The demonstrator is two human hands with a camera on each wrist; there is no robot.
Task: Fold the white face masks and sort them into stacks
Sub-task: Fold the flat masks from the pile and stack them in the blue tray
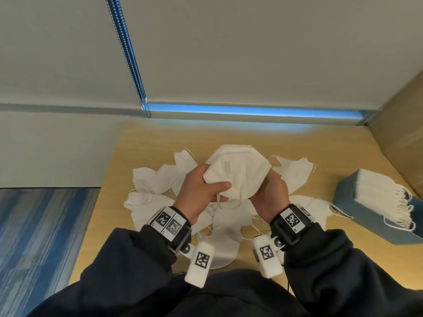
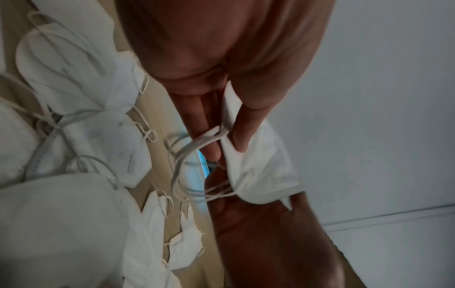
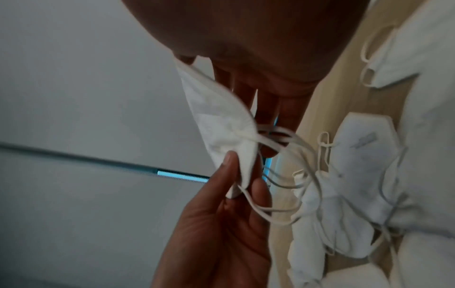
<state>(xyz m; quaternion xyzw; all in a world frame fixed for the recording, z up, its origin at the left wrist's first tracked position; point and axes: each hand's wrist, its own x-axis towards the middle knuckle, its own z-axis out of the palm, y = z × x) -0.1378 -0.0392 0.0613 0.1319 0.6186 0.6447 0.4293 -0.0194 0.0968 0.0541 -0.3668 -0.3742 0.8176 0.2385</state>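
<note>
Both hands hold one white mask [image 1: 238,172] above the loose pile [image 1: 164,191], left hand [image 1: 201,191] pinching its nine o'clock end, right hand [image 1: 267,195] its three o'clock end, probably to bring the halves together; the folded stack [image 1: 375,191] waits at three o'clock

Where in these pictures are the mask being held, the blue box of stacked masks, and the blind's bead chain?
held mask [image 1: 238,172]: head view, middle of its white front panel.
blue box [image 1: 357,208]: head view, bare front wall below the stacked masks.
bead chain [image 1: 128,53]: head view, midway down its length.
</note>
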